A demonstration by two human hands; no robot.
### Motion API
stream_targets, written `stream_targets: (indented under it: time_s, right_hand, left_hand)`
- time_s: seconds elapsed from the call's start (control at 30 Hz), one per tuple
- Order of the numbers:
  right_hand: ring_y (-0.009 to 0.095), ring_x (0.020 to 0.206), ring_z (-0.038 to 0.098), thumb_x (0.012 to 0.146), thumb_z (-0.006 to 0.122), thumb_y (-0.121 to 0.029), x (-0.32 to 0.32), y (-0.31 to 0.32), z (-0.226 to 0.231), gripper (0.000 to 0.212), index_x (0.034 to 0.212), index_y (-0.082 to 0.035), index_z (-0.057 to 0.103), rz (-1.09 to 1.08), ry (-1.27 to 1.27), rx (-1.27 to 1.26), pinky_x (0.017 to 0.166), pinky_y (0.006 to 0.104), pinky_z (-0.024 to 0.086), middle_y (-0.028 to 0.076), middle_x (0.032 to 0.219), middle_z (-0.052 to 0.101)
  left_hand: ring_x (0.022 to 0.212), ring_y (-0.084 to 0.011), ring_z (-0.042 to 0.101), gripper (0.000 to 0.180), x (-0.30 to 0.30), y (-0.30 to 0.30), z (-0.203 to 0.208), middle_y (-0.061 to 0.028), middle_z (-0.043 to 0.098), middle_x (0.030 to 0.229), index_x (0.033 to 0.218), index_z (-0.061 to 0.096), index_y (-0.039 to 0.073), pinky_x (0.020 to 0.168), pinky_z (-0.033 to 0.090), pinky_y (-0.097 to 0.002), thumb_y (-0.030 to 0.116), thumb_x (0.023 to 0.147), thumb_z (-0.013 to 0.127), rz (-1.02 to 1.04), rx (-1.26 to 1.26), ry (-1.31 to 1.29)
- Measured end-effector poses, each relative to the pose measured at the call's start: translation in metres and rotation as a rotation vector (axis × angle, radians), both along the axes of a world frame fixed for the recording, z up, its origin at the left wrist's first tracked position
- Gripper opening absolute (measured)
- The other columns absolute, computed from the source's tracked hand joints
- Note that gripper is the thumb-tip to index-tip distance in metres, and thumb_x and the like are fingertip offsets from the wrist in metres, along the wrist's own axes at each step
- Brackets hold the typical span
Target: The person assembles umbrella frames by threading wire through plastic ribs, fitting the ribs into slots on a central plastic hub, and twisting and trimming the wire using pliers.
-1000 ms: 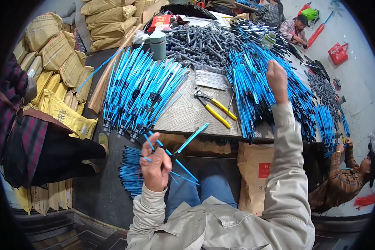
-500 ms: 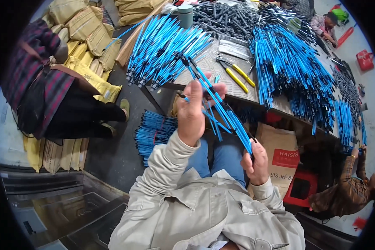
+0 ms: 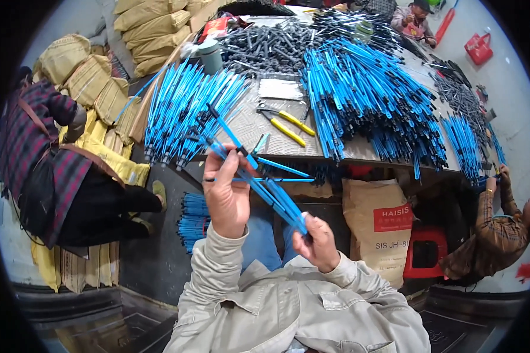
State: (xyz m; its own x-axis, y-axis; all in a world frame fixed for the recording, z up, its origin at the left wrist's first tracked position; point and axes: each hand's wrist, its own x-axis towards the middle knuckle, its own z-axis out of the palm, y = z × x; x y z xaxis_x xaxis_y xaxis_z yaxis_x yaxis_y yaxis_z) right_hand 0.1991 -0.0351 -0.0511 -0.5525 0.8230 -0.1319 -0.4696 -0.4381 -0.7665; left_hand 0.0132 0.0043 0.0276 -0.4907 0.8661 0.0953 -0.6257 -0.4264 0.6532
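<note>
Between my hands slants a small bunch of thin blue rods (image 3: 280,198) with black ends, in front of the table edge. My left hand (image 3: 227,194) pinches it near the upper end, thumb over the rods, and a few rods stick out sideways to the right. Lower down, my right hand (image 3: 317,242) is closed round the bottom end. Behind my left hand, a fanned pile of similar blue rods (image 3: 188,112) lies on the table. Pincers with yellow handles (image 3: 288,128) rest on the tabletop beyond the bunch, their jaws partly apart.
A larger heap of blue rods (image 3: 365,100) overhangs the table edge on the right. Black parts (image 3: 271,50) and a grey-green cup (image 3: 210,57) stand farther back. A brown sack (image 3: 371,235) and red stool (image 3: 425,250) are below. One person (image 3: 59,170) stands left; others are right.
My head view has shifted, so the table sits farther left and lower. My hands and the bunch appear farther left and lower too. My left fingers have closed more tightly on the rods.
</note>
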Motion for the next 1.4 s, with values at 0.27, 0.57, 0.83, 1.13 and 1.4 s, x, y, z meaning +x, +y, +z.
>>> stream_targets:
  time_s: [0.27,0.57,0.83,1.13,1.4]
  right_hand:
    - [0.012,0.063,0.062,0.09,0.051,-0.01,0.051,0.128,0.095,0.014,0.084,-0.001,0.061,0.174,-0.83,0.958,0.054,0.0248,0.048,0.005,0.073,0.062]
    - [0.029,0.095,0.06,0.08,0.061,-0.031,0.068,0.436,0.115,0.035,0.1,-0.002,0.057,-0.663,-2.109,1.502,0.076,0.0422,0.048,0.014,0.104,0.061]
    - [0.031,0.098,0.057,0.075,0.065,-0.033,0.06,0.458,0.099,0.043,0.105,-0.005,0.054,-0.494,-2.342,1.374,0.078,0.0446,0.047,0.015,0.104,0.057]
    - [0.028,0.099,0.055,0.077,0.064,-0.032,0.064,0.348,0.129,0.034,0.103,-0.012,0.058,-0.419,-2.245,1.263,0.08,0.0423,0.045,0.01,0.099,0.056]
    - [0.026,0.095,0.055,0.08,0.06,-0.029,0.078,0.294,0.126,0.021,0.093,-0.013,0.061,-0.248,-1.805,1.694,0.079,0.0386,0.041,0.006,0.091,0.056]
  left_hand:
    - [0.031,-0.0089,0.037,0.014,-0.049,-0.037,0.017,-0.0059,0.05,0.057,0.103,0.045,0.007,0.028,0.034,-0.0206,0.008,0.09,0.051,-0.003,-0.108,0.128]
    - [0.044,-0.0268,0.057,0.022,-0.077,-0.027,-0.011,-0.0205,0.06,0.065,0.109,0.037,0.0,0.04,0.05,-0.0344,0.01,0.092,0.047,-0.26,0.162,0.068]
    - [0.073,-0.0364,0.066,0.018,-0.073,-0.007,-0.035,-0.0257,0.064,0.08,0.101,0.047,-0.001,0.069,0.055,-0.0449,0.016,0.093,0.046,-0.437,0.072,0.099]
    - [0.082,-0.0267,0.064,0.023,-0.038,-0.019,-0.039,-0.0194,0.064,0.091,0.093,0.052,0.001,0.073,0.052,-0.0345,0.021,0.097,0.041,-0.595,0.0,0.266]
    - [0.07,-0.0186,0.06,0.028,-0.018,-0.038,-0.054,-0.015,0.063,0.082,0.089,0.053,0.003,0.067,0.049,-0.0287,0.027,0.097,0.041,-0.761,-0.141,0.282]
